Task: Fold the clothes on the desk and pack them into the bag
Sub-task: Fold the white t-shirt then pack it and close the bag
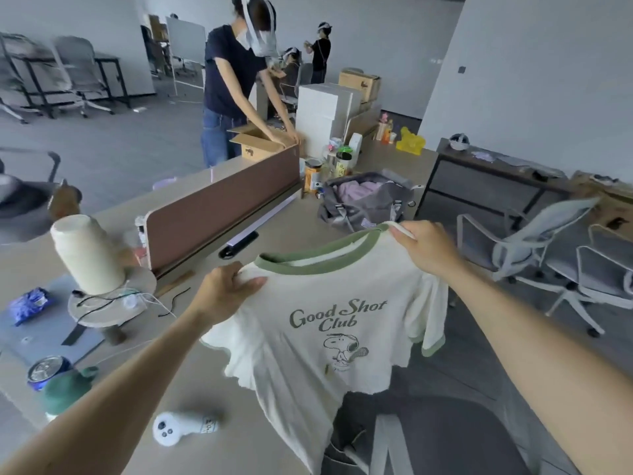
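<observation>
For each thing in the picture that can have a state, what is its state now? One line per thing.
T-shirt: unfolded, held up in the air by both shoulders.
Left hand: shut on the T-shirt's shoulder.
Right hand: shut on the other shoulder.
Bag: open, pink clothing already inside.
Soda can: upright; whether opened is unclear.
Cardboard box: flaps open.

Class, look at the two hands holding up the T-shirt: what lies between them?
In the head view, the T-shirt's green-trimmed neckline spans the gap between the left hand and right hand, each gripping a shoulder.
</observation>
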`<action>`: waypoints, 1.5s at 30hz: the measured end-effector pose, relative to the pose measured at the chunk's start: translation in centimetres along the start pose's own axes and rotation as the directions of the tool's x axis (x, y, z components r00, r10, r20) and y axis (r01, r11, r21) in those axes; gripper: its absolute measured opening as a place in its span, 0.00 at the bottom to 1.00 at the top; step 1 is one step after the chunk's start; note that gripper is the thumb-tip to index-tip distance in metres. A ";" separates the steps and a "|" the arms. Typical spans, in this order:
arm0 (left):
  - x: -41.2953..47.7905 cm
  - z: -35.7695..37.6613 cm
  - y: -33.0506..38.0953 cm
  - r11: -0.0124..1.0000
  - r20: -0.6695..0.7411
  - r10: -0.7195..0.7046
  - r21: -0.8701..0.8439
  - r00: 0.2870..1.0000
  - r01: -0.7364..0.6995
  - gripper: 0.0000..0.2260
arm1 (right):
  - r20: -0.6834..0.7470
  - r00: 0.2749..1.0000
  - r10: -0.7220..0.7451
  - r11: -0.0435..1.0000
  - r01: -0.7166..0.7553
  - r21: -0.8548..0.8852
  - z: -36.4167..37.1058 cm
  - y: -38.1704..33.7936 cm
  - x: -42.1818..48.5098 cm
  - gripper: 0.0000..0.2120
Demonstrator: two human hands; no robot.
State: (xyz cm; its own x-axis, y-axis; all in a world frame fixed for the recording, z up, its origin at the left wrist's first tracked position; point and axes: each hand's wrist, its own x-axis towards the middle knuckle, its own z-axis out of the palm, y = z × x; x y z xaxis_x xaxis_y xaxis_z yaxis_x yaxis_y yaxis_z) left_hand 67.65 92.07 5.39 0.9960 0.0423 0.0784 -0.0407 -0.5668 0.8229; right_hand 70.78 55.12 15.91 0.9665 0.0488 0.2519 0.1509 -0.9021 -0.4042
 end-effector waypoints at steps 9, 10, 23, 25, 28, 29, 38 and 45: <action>2.2 -3.1 -4.3 0.983 -0.211 -0.059 0.160 0.976 0.094 0.10 | 0.091 0.990 -0.107 0.987 0.117 -0.113 6.3 -3.0 8.3 0.22; 2.3 -3.1 -4.6 0.982 -0.204 -0.063 0.159 0.977 0.097 0.12 | 0.101 0.987 -0.122 0.984 0.133 -0.114 6.9 -3.2 9.2 0.21; 9.8 0.3 -9.6 0.882 -0.358 -0.347 0.190 0.867 0.431 0.19 | 0.306 0.915 -0.262 0.964 0.260 0.048 22.8 -1.4 26.0 0.21; 11.5 1.6 -11.0 0.834 -0.370 -0.394 0.242 0.842 0.496 0.20 | 0.364 0.890 -0.274 0.962 0.261 0.085 26.5 -0.5 28.5 0.19; 13.7 3.2 -13.1 0.734 -0.425 -0.462 0.310 0.778 0.605 0.19 | 0.429 0.841 -0.331 0.943 0.277 0.184 31.5 0.4 31.2 0.20; 14.3 3.7 -13.6 0.693 -0.450 -0.483 0.328 0.751 0.642 0.18 | 0.445 0.828 -0.341 0.939 0.281 0.196 32.7 0.4 31.8 0.19; 17.2 7.1 -18.0 0.553 -0.487 -0.660 0.201 0.572 0.809 0.09 | 0.543 0.764 -0.349 0.932 0.225 0.282 41.3 1.2 34.5 0.15; 14.4 10.3 -19.6 0.547 -0.371 -0.745 0.135 0.554 0.826 0.21 | 0.653 0.688 -0.317 0.933 0.104 0.344 44.7 5.7 30.7 0.15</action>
State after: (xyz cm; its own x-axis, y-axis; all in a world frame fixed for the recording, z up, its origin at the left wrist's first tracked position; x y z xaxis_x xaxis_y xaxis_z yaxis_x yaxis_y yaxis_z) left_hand 83.58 95.30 -15.47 0.5531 0.7511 -0.3605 0.8110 -0.3863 0.4393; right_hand 110.60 70.61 -17.96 0.7522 0.5998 -0.2728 0.3123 -0.6890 -0.6540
